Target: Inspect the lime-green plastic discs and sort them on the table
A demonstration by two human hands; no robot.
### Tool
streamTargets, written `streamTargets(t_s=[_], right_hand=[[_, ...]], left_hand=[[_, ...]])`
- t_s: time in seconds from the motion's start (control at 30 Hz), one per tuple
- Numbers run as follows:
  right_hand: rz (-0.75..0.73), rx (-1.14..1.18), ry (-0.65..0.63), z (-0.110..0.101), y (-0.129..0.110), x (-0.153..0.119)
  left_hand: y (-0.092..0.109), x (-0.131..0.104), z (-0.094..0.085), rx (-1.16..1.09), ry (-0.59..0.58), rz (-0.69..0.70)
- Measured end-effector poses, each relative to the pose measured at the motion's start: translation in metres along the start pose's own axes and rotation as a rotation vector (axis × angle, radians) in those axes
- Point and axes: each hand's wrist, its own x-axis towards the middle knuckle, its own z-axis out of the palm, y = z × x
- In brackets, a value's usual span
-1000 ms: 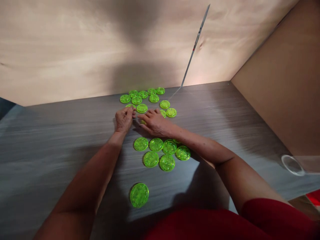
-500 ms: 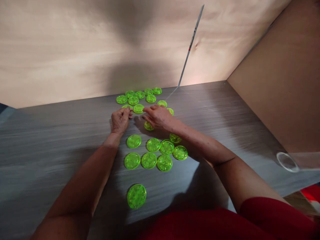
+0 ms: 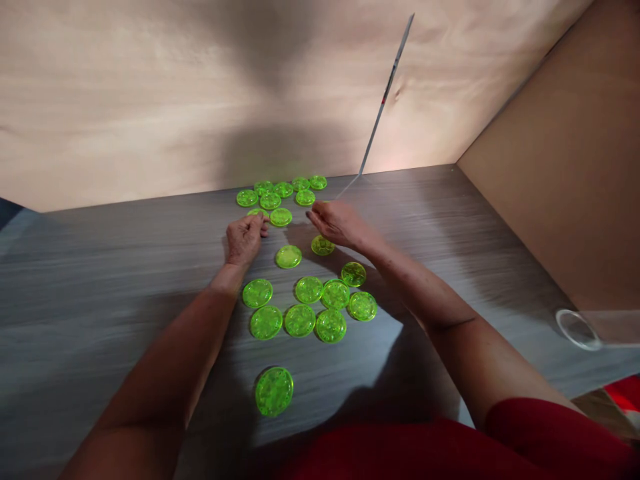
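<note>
Many translucent bright-green round discs, like plastic coins, lie flat on the grey wood-grain table. My left hand [image 3: 245,238] is closed, its fingertips at the near edge of a green disc [image 3: 256,213] that they partly cover. Just right of it lies another disc [image 3: 281,217]. My right hand [image 3: 336,223] is slightly blurred, with fingers curled together; whatever is under or in them is hidden. Below that hand sits a disc [image 3: 323,245] with its top edge covered. Between the hands and the nearer group is a single disc [image 3: 289,257].
Several discs [image 3: 271,201] cluster by the plywood back wall [image 3: 165,120]. More discs [image 3: 300,321] lie nearer me, one disc [image 3: 275,391] apart at the front. A thin upright panel [image 3: 384,100] stands at the back. On the right, a clear container [image 3: 577,329] lies on its side.
My right hand has moved right, uncovering discs beneath it. One disc in the nearer group has slid left and slightly toward me. My left hand has barely moved; the view has shifted slightly.
</note>
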Motion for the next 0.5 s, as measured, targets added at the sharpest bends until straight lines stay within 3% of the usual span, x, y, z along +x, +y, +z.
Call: streamTargets(t_s=[0.13,0.33,0.5], right_hand=[[0.095,0.014,0.185,0.02,0.021,0.017],[0.034,0.083,0.13,0.052,0.047,0.039],[-0.119,0.25,0.251,0.058,0.04,0.052]], left_hand=[[-0.001,0.001,0.002,-0.011,0.012,-0.008],[0.0,0.0,0.003,-0.019,0.066,-0.04],[0.001,0.0,0.003,-0.028,0.088,-0.056]])
